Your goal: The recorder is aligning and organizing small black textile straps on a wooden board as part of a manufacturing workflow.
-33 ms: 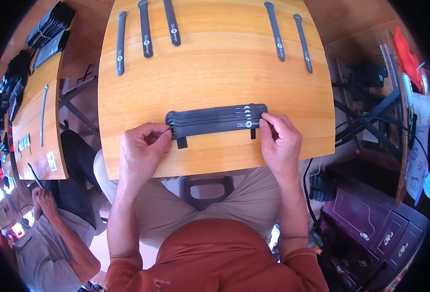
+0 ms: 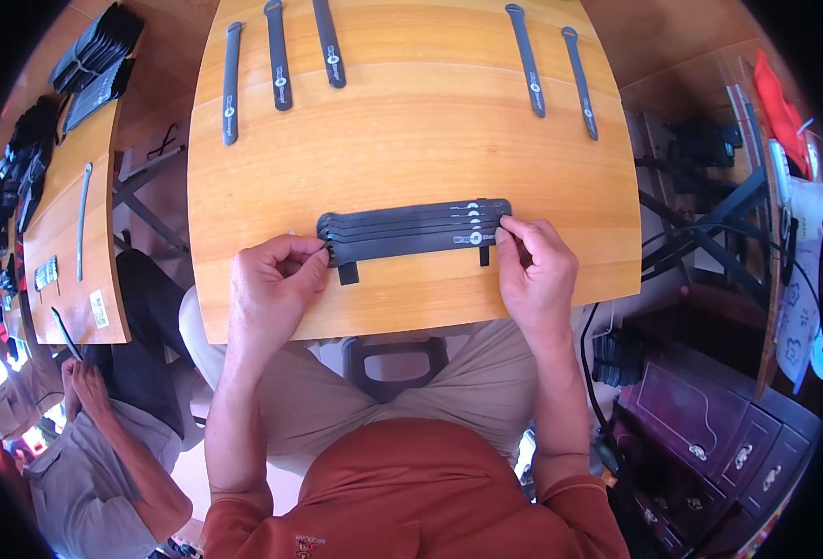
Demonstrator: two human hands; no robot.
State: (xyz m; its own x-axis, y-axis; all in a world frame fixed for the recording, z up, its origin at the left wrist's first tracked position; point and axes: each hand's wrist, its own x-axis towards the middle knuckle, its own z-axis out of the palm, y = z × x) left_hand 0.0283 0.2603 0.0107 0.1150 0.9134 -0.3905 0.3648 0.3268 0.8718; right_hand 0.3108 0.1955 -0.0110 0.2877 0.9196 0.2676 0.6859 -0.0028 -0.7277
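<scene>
A stack of several flat black straps [image 2: 411, 231] lies across the near part of a wooden table [image 2: 411, 130]. My left hand [image 2: 272, 289] pinches the stack's left end between thumb and fingers. My right hand [image 2: 534, 265] pinches its right end. Two short black tabs stick out under the stack toward me. Three single black straps [image 2: 277, 58] lie at the table's far left, and two more single straps [image 2: 549, 67] at the far right.
A second wooden table [image 2: 67, 233] stands at the left with piles of black straps [image 2: 95, 51] and one loose strap. Another person [image 2: 85, 456] sits at the lower left. Dark drawers [image 2: 709, 438] and cables stand at the right.
</scene>
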